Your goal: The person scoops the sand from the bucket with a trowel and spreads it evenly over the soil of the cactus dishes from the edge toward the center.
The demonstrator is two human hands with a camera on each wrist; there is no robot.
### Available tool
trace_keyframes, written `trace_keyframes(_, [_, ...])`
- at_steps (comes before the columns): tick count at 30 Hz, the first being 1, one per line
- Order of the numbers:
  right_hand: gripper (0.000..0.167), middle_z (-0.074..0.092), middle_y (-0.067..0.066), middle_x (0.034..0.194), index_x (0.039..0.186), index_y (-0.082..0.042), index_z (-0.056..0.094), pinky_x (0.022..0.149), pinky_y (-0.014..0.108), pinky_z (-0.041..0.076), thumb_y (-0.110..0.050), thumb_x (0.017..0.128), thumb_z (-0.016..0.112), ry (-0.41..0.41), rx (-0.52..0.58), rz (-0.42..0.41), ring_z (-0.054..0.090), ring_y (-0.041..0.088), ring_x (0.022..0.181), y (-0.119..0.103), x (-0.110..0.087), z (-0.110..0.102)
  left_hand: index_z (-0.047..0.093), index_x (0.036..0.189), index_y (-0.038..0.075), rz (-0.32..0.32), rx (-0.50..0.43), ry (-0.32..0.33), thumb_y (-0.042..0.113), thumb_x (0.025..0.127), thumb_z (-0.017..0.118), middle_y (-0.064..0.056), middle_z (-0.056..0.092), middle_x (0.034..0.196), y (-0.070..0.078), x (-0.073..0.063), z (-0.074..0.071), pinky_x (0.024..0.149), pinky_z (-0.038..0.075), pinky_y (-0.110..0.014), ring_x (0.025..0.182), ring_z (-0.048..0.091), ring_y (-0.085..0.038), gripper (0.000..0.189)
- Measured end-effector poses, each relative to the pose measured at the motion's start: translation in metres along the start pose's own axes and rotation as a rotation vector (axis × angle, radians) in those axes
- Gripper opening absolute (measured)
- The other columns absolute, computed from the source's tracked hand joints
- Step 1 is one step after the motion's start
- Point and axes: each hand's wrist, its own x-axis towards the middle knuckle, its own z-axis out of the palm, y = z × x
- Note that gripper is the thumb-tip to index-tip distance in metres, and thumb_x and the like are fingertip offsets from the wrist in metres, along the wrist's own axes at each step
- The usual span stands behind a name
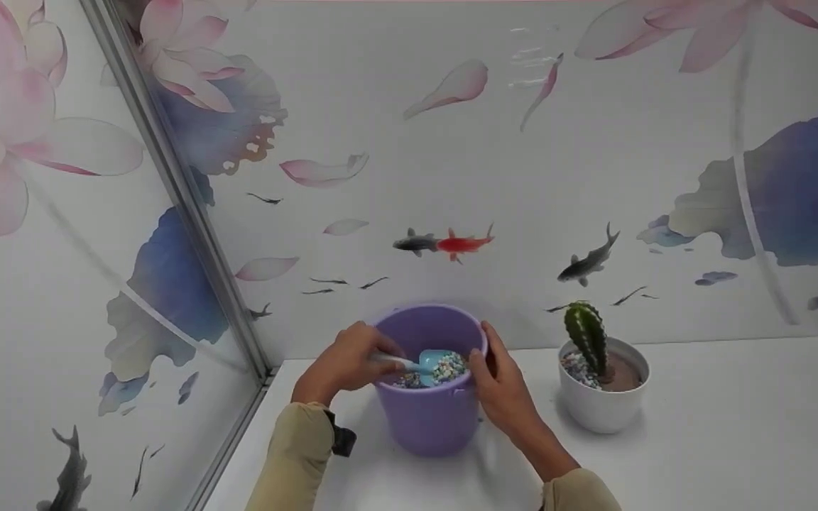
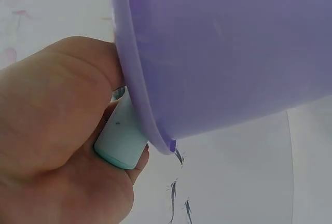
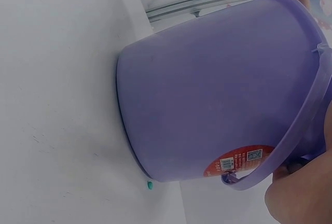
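Observation:
A purple bucket (image 1: 432,422) stands upright on the white table with small multicoloured pebbles (image 1: 449,369) inside. My left hand (image 1: 352,358) grips the pale handle of a small light-blue shovel (image 1: 434,356) at the bucket's left rim. The blade lies inside the bucket with pebbles on it. In the left wrist view the handle's end (image 2: 122,136) sticks out of my curled fingers beside the rim. My right hand (image 1: 507,390) holds the bucket's right side at the rim, thumb toward the front. The bucket's carrying handle (image 3: 301,125) hangs down along its side in the right wrist view.
To the right of the bucket stands a white pot (image 1: 602,410) with a cactus (image 1: 586,337), pebbles covering part of its soil. A tiny green bit (image 3: 150,185) lies by the bucket's base. Printed wall panels (image 1: 437,163) rise behind the table and at the left.

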Motion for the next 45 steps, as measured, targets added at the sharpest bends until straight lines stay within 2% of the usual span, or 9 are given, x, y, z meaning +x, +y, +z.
trace_keyframes(5, [0.068, 0.016, 0.013, 0.182, 0.175, -0.013, 0.012, 0.131, 0.055, 0.029, -0.028, 0.118, 0.046, -0.001, 0.005, 0.018, 0.024, 0.033, 0.167, 0.000, -0.001, 0.000, 0.086, 0.105, 0.010, 0.033, 0.024, 0.041, 0.013, 0.100, 0.078, -0.006, 0.083, 0.103, -0.004, -0.002, -0.001, 0.089, 0.061, -0.048, 0.099, 0.073, -0.022, 0.010])
trace_keyframes(13, [0.068, 0.017, 0.012, 0.182, 0.175, -0.016, 0.012, 0.131, 0.055, 0.030, -0.028, 0.118, 0.046, -0.006, 0.003, 0.030, 0.025, 0.032, 0.167, 0.001, 0.000, 0.000, 0.086, 0.107, 0.013, 0.050, 0.030, 0.083, 0.017, 0.102, 0.076, -0.005, 0.082, 0.106, -0.006, -0.006, 0.000, 0.096, 0.053, -0.052, 0.104, 0.066, -0.025, 0.012])
trace_keyframes(21, [0.069, 0.016, 0.010, 0.183, 0.176, -0.021, 0.011, 0.127, 0.058, 0.037, -0.037, 0.118, 0.046, -0.020, -0.012, 0.056, 0.027, 0.033, 0.166, 0.000, -0.001, -0.003, 0.086, 0.113, 0.013, 0.069, 0.031, 0.127, 0.018, 0.103, 0.076, -0.005, 0.082, 0.112, -0.010, -0.007, 0.005, 0.093, 0.050, -0.048, 0.102, 0.062, -0.023, 0.015])
trace_keyframes(28, [0.072, 0.018, 0.014, 0.181, 0.176, -0.020, 0.010, 0.123, 0.056, 0.043, -0.040, 0.117, 0.046, -0.058, -0.012, 0.048, 0.031, 0.035, 0.164, -0.002, -0.003, -0.007, 0.085, 0.115, 0.013, 0.090, 0.005, 0.143, 0.020, 0.103, 0.076, -0.004, 0.082, 0.111, -0.013, -0.008, 0.009, 0.095, 0.051, -0.047, 0.102, 0.064, -0.022, 0.017])
trace_keyframes(31, [0.073, 0.017, 0.014, 0.182, 0.176, -0.020, 0.009, 0.123, 0.057, 0.043, -0.042, 0.117, 0.047, -0.074, -0.024, 0.060, 0.030, 0.035, 0.164, -0.004, -0.004, -0.009, 0.085, 0.115, 0.014, 0.085, -0.015, 0.145, 0.020, 0.102, 0.077, -0.003, 0.082, 0.111, -0.013, -0.010, 0.009, 0.098, 0.052, -0.049, 0.104, 0.065, -0.023, 0.016])
trace_keyframes(34, [0.075, 0.015, 0.012, 0.183, 0.176, -0.021, 0.010, 0.127, 0.057, 0.038, -0.045, 0.116, 0.049, -0.087, -0.024, 0.076, 0.027, 0.034, 0.166, -0.006, -0.003, -0.011, 0.085, 0.115, 0.015, 0.075, -0.030, 0.150, 0.019, 0.102, 0.077, -0.003, 0.081, 0.111, -0.013, -0.011, 0.009, 0.101, 0.052, -0.050, 0.106, 0.067, -0.023, 0.016])
trace_keyframes(38, [0.078, 0.013, 0.010, 0.183, 0.176, -0.023, 0.010, 0.130, 0.056, 0.032, -0.049, 0.114, 0.050, -0.096, -0.020, 0.094, 0.023, 0.032, 0.167, -0.009, -0.003, -0.014, 0.085, 0.113, 0.015, 0.061, -0.040, 0.165, 0.021, 0.102, 0.077, -0.002, 0.081, 0.109, -0.011, -0.013, 0.009, 0.099, 0.052, -0.050, 0.105, 0.065, -0.021, 0.015])
trace_keyframes(45, [0.084, 0.013, 0.007, 0.183, 0.176, -0.025, 0.010, 0.126, 0.055, 0.038, -0.055, 0.111, 0.054, -0.108, -0.003, 0.124, 0.024, 0.031, 0.167, -0.005, -0.004, -0.017, 0.085, 0.112, 0.015, 0.019, -0.041, 0.182, 0.021, 0.103, 0.076, 0.000, 0.081, 0.108, -0.006, -0.015, 0.012, 0.093, 0.049, -0.045, 0.099, 0.061, -0.018, 0.015])
